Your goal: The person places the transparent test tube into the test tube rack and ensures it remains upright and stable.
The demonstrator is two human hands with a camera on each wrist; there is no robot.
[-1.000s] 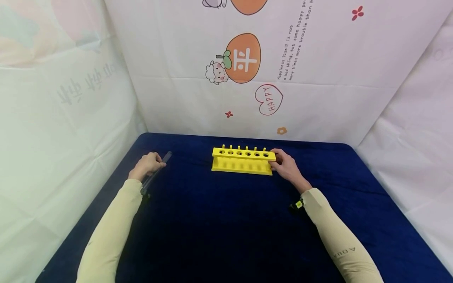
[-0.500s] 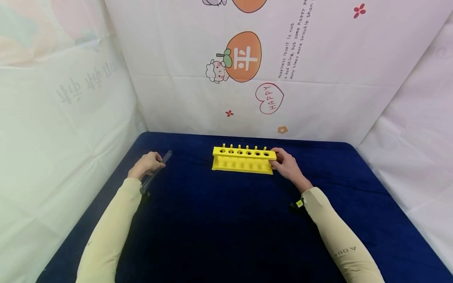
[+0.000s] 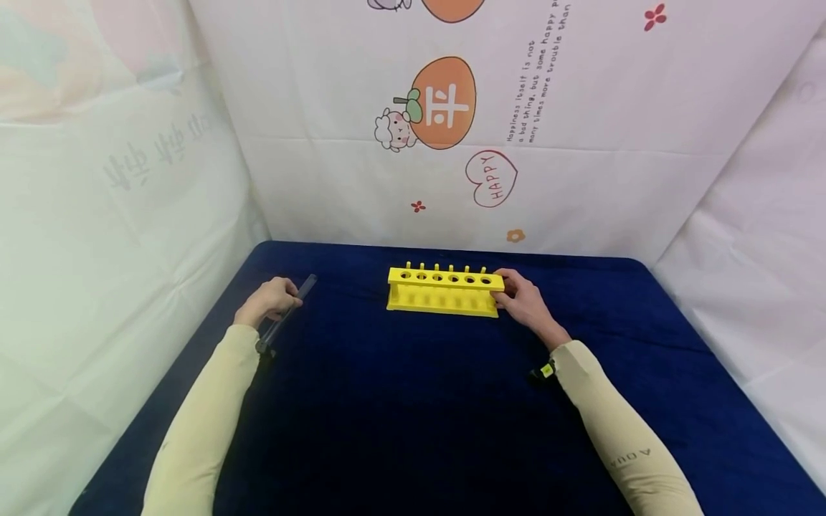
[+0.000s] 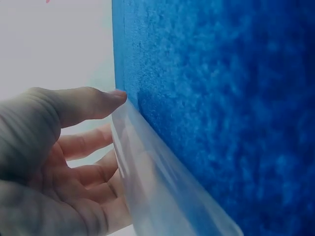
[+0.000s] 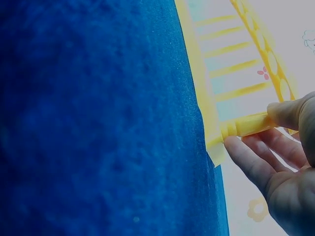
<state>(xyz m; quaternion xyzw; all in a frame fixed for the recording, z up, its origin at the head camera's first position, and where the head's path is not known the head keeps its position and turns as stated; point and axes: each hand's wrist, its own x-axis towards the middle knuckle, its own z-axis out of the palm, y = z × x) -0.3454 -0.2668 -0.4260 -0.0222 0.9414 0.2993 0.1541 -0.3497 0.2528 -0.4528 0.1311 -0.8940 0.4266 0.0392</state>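
Observation:
In the head view, a clear test tube point(image 3: 306, 287) slants across the left side of the table, pinched between the thumb and fingers of my left hand point(image 3: 267, 299). The left wrist view shows the wide end of the tube point(image 4: 167, 191) close to the camera, with my thumb on its far part. A yellow test tube rack point(image 3: 442, 309) stands upright at the back middle, its row of holes showing no tubes. My right hand point(image 3: 525, 307) grips the rack's right end. Up close in the right wrist view, thumb and fingers hold its end post point(image 5: 253, 124).
Dark blue cloth point(image 3: 400, 401) covers the table. A white printed curtain point(image 3: 323, 179) rises directly behind the table's back edge, and white sheets point(image 3: 97, 287) hang at the left and right sides.

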